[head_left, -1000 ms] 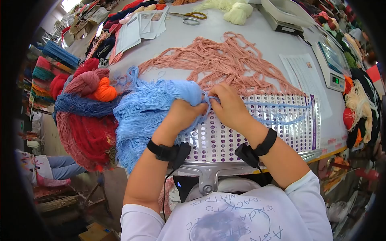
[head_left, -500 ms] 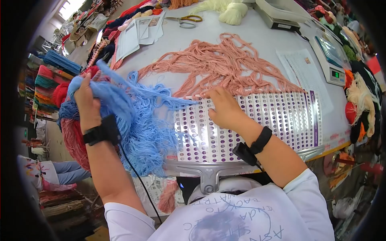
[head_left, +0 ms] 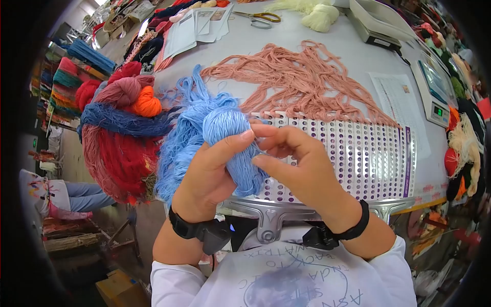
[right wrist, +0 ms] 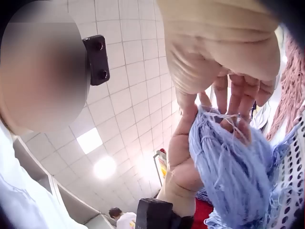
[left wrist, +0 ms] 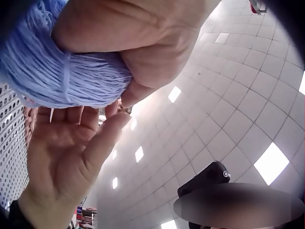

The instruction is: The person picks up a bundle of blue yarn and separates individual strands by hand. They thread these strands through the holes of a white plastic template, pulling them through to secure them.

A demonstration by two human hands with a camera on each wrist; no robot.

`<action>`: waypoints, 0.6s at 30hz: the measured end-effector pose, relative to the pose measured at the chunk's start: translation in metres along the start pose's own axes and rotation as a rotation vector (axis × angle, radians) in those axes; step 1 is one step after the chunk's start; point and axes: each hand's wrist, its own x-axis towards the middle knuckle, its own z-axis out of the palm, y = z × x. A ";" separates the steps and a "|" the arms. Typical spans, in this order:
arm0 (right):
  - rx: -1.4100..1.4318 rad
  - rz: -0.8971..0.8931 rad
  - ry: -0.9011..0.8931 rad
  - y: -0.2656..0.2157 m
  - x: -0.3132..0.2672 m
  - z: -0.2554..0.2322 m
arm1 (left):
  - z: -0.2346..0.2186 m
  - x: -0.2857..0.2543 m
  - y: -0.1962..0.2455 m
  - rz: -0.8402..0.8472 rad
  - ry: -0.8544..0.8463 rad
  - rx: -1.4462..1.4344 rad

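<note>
A bundle of light blue yarn (head_left: 230,138) is gripped in the left hand (head_left: 207,174), whose thumb lies over its front. The right hand (head_left: 307,161) is at the bundle's right side, its thumb and fingers pinching thin strands, seen also in the right wrist view at the end of the blue bundle (right wrist: 231,171). In the left wrist view a strand band crosses the blue yarn (left wrist: 66,76) held by the left hand (left wrist: 138,38). More loose blue yarn (head_left: 176,163) lies behind the left hand on the table's left part.
Pink yarn (head_left: 291,77) spreads across the table behind a white perforated board (head_left: 358,158). Red, dark blue and orange skeins (head_left: 120,148) hang at the left edge. Scissors (head_left: 263,18), papers (head_left: 197,30) and a scale (head_left: 434,97) stand farther off.
The left hand was out at the left with blue yarn half a second ago; it is now back near the middle, holding a compact bundle. The right hand has moved toward the body and meets it.
</note>
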 end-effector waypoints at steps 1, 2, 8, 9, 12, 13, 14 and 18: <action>0.002 0.001 -0.010 0.002 -0.001 -0.002 | 0.001 -0.002 0.000 0.010 0.014 -0.025; -0.027 -0.100 0.070 0.006 -0.002 -0.003 | 0.003 -0.006 0.001 0.016 0.021 -0.026; -0.209 -0.370 -0.004 0.007 0.005 -0.005 | 0.017 -0.015 0.006 0.063 -0.048 0.116; -0.210 -0.339 -0.024 0.009 0.004 -0.007 | 0.015 -0.016 0.004 0.064 0.002 0.091; -0.083 -0.290 -0.069 0.016 0.004 -0.006 | 0.007 -0.019 0.006 0.076 0.045 0.041; 0.044 -0.266 -0.080 0.017 0.002 -0.005 | 0.005 -0.019 0.007 0.073 0.031 0.019; 0.043 -0.263 -0.086 0.013 -0.001 -0.004 | 0.005 -0.019 0.007 0.077 0.035 0.015; 0.286 0.117 -0.160 -0.007 -0.010 -0.003 | 0.006 -0.017 0.007 0.170 0.044 0.168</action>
